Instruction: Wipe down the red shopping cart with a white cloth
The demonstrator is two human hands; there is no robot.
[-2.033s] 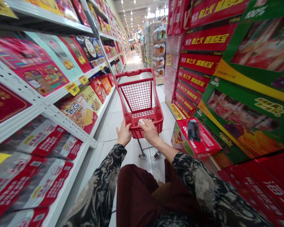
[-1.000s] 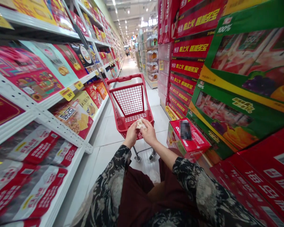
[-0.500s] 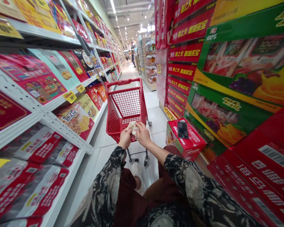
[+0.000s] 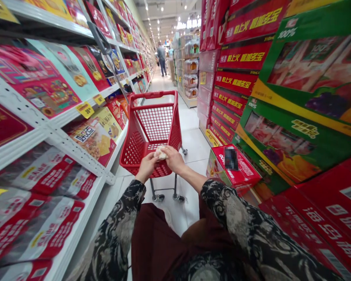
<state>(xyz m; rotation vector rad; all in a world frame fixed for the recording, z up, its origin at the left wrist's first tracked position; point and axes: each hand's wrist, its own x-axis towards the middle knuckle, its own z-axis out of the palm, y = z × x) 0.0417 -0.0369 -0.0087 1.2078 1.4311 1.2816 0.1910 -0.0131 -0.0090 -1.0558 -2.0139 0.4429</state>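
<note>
While both hands are meeting right over the near rim of the red shopping cart [image 4: 152, 136], they're pinching a small pale wad [image 4: 160, 152] between them, looks like a crumpled tissue or scrap of paper, can't really tell which. Left hand [image 4: 146, 166] is curling its fingers up under the wad, right hand [image 4: 172, 159] is closing its fingertips on it from the other side, so neither hand is gripping the cart itself right now. The wad is sitting just above the cart's near edge, and the cart is angling a bit toward the shelves [image 4: 61, 128] on the left. Those shelves are carrying boxed snacks with yellow price tags [image 4: 85, 109] hanging off the front. On the right, stacked red drink cartons [image 4: 236, 78] and green juice cartons [image 4: 298, 117] are walling in the aisle, with one red carton [image 4: 235, 169] sitting low near the floor, just beside the cart. Patterned dark sleeves [image 4: 240, 222] are covering both arms. Far down the aisle, another person [image 4: 162, 57] is standing, well apart from all this
</note>
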